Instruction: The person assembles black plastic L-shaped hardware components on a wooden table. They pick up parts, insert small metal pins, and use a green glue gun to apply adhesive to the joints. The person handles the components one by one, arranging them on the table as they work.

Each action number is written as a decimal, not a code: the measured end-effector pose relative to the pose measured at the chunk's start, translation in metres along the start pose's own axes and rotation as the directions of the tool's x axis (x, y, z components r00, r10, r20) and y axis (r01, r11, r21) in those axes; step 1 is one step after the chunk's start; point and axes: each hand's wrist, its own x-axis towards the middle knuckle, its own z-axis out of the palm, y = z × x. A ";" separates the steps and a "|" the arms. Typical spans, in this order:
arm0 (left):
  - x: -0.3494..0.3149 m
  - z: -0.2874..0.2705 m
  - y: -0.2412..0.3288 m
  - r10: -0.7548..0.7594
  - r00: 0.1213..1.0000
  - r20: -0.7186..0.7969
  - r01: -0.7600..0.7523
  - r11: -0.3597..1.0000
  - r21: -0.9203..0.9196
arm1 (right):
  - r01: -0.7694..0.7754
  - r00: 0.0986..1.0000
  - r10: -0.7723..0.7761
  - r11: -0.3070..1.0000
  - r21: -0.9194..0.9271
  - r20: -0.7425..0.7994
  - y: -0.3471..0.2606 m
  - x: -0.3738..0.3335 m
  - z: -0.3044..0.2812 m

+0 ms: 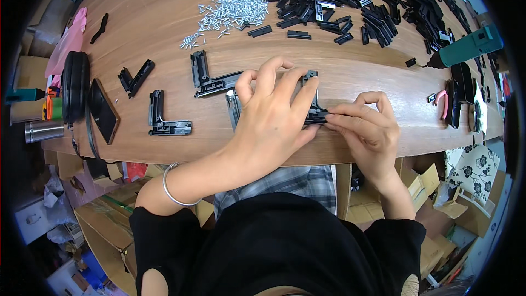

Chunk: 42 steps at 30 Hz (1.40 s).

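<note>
Spread over an L-shaped black plastic part (314,98), my left hand (274,107) presses it from above, with the thumb along its near side. The palm hides much of it. My right hand (370,126) pinches the right end of the part, where a small black strip (316,119) lies; fingertips cover where they meet. Partly under my left wrist is another black and silver piece (232,104). Just left of my fingers stands a larger L-shaped part (211,81). Farther left lie one more L-shaped part (161,120) and a V-shaped part (135,79).
A heap of silver screws (238,8) and a big pile of black parts (329,8) cover the far table. To the right are a teal electric screwdriver (471,46) and pink-handled pliers (442,100). A phone (103,111) and black case (75,85) lie left.
</note>
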 end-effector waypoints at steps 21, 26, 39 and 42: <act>0.000 0.004 -0.001 -0.041 0.998 -0.052 0.045 0.995 0.085 | 0.237 0.929 -0.223 0.971 -0.012 0.295 0.020 0.035 -0.018; 0.002 0.006 -0.001 -0.029 0.998 -0.056 0.034 0.996 0.087 | 0.393 0.889 -0.297 0.886 -0.247 0.349 0.017 0.014 -0.016; -0.006 -0.009 0.006 -0.067 0.996 -0.055 0.069 0.996 0.048 | 0.254 0.964 -0.267 0.932 -0.259 -0.016 0.088 0.098 0.007; -0.022 -0.022 0.003 -0.121 0.992 -0.018 0.122 0.991 0.053 | 0.226 0.972 -0.235 0.944 -0.241 -0.008 0.095 0.093 0.010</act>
